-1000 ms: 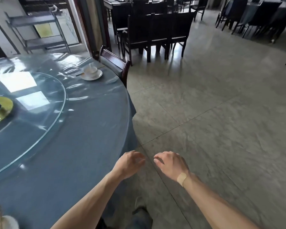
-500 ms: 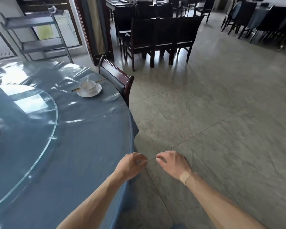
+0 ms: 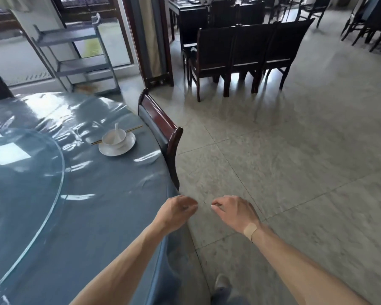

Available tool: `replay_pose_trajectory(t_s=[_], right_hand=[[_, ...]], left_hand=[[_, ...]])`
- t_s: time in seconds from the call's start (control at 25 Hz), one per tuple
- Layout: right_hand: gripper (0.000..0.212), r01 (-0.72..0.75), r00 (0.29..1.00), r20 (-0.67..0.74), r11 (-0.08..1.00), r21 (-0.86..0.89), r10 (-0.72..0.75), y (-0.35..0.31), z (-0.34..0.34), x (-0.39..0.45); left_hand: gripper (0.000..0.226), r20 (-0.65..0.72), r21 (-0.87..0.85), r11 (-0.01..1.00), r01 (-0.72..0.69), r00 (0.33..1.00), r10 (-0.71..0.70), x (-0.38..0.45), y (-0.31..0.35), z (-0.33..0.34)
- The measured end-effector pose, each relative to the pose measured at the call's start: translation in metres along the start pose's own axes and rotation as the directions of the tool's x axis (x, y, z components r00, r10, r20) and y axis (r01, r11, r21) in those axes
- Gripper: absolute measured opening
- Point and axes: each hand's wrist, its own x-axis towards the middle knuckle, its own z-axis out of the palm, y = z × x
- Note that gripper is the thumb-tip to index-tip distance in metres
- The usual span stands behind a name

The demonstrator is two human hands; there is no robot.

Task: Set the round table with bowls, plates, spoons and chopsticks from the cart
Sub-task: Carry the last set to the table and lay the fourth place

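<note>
I see one place setting on the round table (image 3: 92, 216): one plate (image 3: 117, 145) with one bowl (image 3: 114, 137) sitting on it, and one spoon (image 3: 117, 133) standing in the bowl, handle tilted up and away from me. A pair of chopsticks (image 3: 134, 129) lies flat behind the bowl, its long axis running from lower left to upper right, the far tips pointing toward the chair (image 3: 163, 130); I take it for two sticks, though they blur into one line. That single chair is pushed against the table edge right beside the setting. A glass turntable (image 3: 42, 194) covers the table's middle (its rim curves close to the plate). My left hand (image 3: 176, 213) hovers over the table's edge, fingers loosely curled, holding nothing. My right hand (image 3: 233, 213) hangs over the tiled floor (image 3: 295, 161), relaxed and empty, with a plaster (image 3: 250, 230) at the wrist. The cart (image 3: 75, 53) stands beyond the table, well apart from my hands, and its shelves look bare
</note>
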Motion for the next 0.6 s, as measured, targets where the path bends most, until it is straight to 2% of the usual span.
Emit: replay_pose_trajectory(t_s=[0.28, 0.6], right_hand=[[0.033, 0.107, 0.994, 0.025, 0.994, -0.018, -0.106, 0.047, -0.055, 0.118], [0.035, 0.198, 0.980, 0.023, 0.980, -0.021, -0.198, 0.054, -0.093, 0.253]], left_hand=[[0.023, -0.102, -0.045, 0.997, 0.055, 0.993, -0.060, 0.110, 0.032, -0.025], [0.021, -0.181, -0.156, 0.987, 0.026, 0.982, -0.054, 0.229, 0.031, -0.064]])
